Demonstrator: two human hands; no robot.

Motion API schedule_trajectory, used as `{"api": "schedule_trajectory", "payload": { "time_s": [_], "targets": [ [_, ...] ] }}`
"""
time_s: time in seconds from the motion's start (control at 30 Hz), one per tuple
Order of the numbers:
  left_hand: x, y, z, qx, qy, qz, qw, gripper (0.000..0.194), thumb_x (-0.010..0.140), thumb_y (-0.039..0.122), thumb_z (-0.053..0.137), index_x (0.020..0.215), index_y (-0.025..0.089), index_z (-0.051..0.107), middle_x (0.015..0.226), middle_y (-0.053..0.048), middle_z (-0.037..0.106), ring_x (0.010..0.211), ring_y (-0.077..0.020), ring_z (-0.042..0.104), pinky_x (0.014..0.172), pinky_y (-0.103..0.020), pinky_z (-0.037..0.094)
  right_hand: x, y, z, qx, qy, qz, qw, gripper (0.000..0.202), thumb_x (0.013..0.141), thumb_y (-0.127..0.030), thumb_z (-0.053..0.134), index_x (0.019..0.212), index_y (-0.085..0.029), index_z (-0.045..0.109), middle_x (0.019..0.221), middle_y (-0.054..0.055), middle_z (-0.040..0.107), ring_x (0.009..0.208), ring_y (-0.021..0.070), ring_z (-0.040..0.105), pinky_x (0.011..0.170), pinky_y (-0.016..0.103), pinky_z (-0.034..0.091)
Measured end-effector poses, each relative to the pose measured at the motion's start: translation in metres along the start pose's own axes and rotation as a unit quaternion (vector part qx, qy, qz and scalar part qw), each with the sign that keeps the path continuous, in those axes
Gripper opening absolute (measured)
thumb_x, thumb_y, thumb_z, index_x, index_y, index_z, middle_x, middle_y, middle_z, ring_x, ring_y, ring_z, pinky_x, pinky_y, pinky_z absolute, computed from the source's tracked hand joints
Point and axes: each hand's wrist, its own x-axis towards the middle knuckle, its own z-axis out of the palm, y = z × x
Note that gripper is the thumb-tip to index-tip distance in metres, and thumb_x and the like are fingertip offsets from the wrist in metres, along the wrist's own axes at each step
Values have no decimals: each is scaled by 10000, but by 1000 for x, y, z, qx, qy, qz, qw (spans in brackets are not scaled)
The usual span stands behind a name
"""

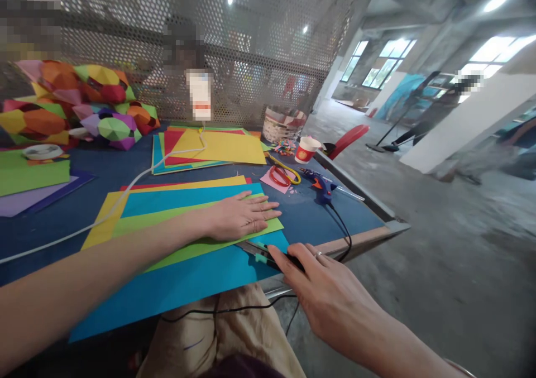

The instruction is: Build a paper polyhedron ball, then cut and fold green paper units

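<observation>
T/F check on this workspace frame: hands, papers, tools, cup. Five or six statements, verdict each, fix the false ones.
1. The left hand lies palm-down on the green sheet. True.
2. The right hand grips the glue gun. False: it holds a dark-handled tool; the glue gun lies on the table.
3. The paper cup is red and white. True.
4. The top sheet of the far paper stack is purple. False: it is yellow.
5. A white cable runs across the table. True.
6. The white roll sits beside the paper cup. False: it is at the opposite, left side of the table.
</observation>
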Motion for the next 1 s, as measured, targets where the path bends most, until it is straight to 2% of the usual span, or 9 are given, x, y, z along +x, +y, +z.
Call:
{"api": "schedule_trajectory", "payload": {
  "time_s": [0.17, 0.3, 0.37, 0.43, 0.5, 0.6, 0.73, 0.87, 1.0],
  "targets": [
    [2, 1, -1, 1, -4, -9, 1000, 589, 1065, 535, 194, 1604, 312, 271, 1704, 40, 197, 1591, -226, 96, 1276, -499, 31, 1, -1, 1, -1, -10, 9, 1000, 617, 807, 0, 431, 1421, -29, 476, 1061, 182, 637, 870, 274, 656, 658, 393, 614],
    [-5, 1, -7, 13, 36, -23, 999, 611, 1057, 503, 264, 1611, 246, 263, 1708, -17, 194, 1574, -233, 189, 1271, -430, 143, 1, -2, 1, -8, -8, 10, 1000, 606, 811, 4, 421, 1413, -29, 483, 1034, 172, 634, 860, 269, 650, 663, 391, 611],
    [-16, 0, -11, 36, 77, -75, 994, 631, 1045, 476, 305, 1603, 181, 282, 1693, -67, 249, 1547, -245, 276, 1254, -388, 219, 1, -2, 1, -11, -6, 11, 1000, 595, 821, 0, 422, 1411, -33, 486, 1035, 171, 631, 866, 272, 649, 681, 402, 613],
    [-32, -2, -14, 66, 102, -158, 980, 655, 1027, 462, 351, 1585, 122, 310, 1662, -121, 324, 1513, -284, 349, 1230, -394, 283, 1, -2, 1, -14, -7, 13, 1000, 590, 832, -5, 429, 1418, -41, 483, 1043, 170, 629, 871, 273, 648, 687, 404, 613],
    [-50, -3, -15, 98, 103, -235, 961, 674, 1007, 469, 395, 1565, 94, 341, 1628, -167, 380, 1475, -338, 406, 1199, -442, 338, 0, 0, 2, -15, -9, 14, 1000, 585, 844, -13, 440, 1427, -48, 479, 1053, 170, 626, 881, 276, 647, 693, 406, 613],
    [-73, -1, -11, 143, 102, -288, 941, 704, 975, 499, 476, 1524, 66, 395, 1569, -217, 453, 1435, -394, 444, 1169, -492, 372, 1, 3, 4, -10, -7, 18, 1000, 579, 850, -23, 456, 1428, -53, 479, 1065, 173, 622, 894, 283, 644, 692, 409, 610],
    [-85, 5, -6, 174, 119, -315, 925, 681, 945, 509, 540, 1440, 46, 471, 1458, -248, 539, 1385, -406, 486, 1097, -499, 442, 1, 8, 7, -22, -1, 26, 999, 559, 874, -46, 465, 1433, -67, 476, 1083, 177, 616, 896, 284, 635, 695, 420, 606],
    [-84, 7, -7, 139, 125, -328, 926, 595, 919, 528, 551, 1329, 98, 564, 1346, -219, 588, 1274, -394, 578, 992, -477, 513, 0, 13, 8, -19, -9, 36, 999, 584, 860, -34, 466, 1442, -82, 472, 1092, 169, 611, 906, 285, 630, 697, 422, 601],
    [-80, 10, -6, 104, 131, -339, 926, 627, 911, 551, 546, 1385, 141, 538, 1376, -197, 574, 1277, -394, 583, 958, -472, 531, -3, 18, 8, -15, 2, 38, 999, 574, 858, -28, 450, 1425, -98, 497, 1077, 161, 612, 892, 286, 636, 686, 424, 598]
  ]
}}
